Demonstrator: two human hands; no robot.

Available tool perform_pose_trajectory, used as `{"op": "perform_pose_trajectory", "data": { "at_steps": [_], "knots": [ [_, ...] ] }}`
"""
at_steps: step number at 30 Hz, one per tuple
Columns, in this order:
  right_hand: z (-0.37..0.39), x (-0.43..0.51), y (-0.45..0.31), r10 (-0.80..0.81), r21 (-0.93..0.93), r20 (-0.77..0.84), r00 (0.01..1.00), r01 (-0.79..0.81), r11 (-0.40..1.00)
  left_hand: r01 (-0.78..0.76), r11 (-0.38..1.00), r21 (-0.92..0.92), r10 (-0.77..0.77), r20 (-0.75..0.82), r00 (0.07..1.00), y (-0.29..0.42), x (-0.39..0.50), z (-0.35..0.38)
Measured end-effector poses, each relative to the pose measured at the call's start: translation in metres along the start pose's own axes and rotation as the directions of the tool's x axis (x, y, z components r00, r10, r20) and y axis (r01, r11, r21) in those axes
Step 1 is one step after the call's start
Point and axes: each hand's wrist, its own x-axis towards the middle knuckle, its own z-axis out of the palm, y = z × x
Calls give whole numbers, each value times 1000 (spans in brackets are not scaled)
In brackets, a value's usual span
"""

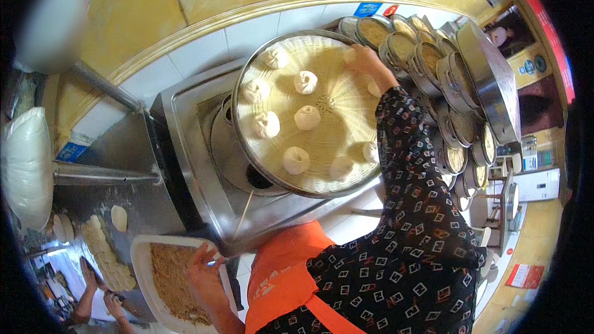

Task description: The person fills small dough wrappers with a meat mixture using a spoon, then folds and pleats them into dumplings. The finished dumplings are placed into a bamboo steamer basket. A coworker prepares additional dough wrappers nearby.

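At the top right of the round woven steamer tray [325,102], my right hand [364,62] has its fingers on a pleated bun [350,55] and partly hides it. Several other pleated buns [307,117] sit spaced apart on the tray, one partly behind my sleeve. Over the edge of a white tub [139,260] of brown minced filling [174,283] is my left hand [206,273], blurred, with a small bright spot on its fingers. Near its fingertips a thin stick [243,213] slants up to the stove; whether the hand holds it cannot be seen.
The steamer rests on a metal stove [185,116] against a tiled wall. Stacked small steamers [427,60] crowd its right side. At lower left, dough pieces [104,255] and a flat dough round [119,218] lie on a metal counter near another person's hands [113,305].
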Motion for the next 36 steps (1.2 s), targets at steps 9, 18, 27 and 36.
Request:
{"op": "perform_pose_trajectory", "data": {
  "at_steps": [9,18,27,36],
  "knots": [
    [10,-20,29,90,693,235,968,-231,682,90,954,285,-54,-132,990,6,-20,-46],
    [-30,-31,-97,102,719,-158,982,44,693,-130,986,100,159,-386,909,22,-20,-166],
    [3,-321,-443,-821,629,443,361,528,571,156,939,306,72,-620,781,2,210,-316],
    [23,-327,-458,-680,611,667,305,299,733,-63,861,-504,-349,-676,649,-17,324,-310]
  ]
}}
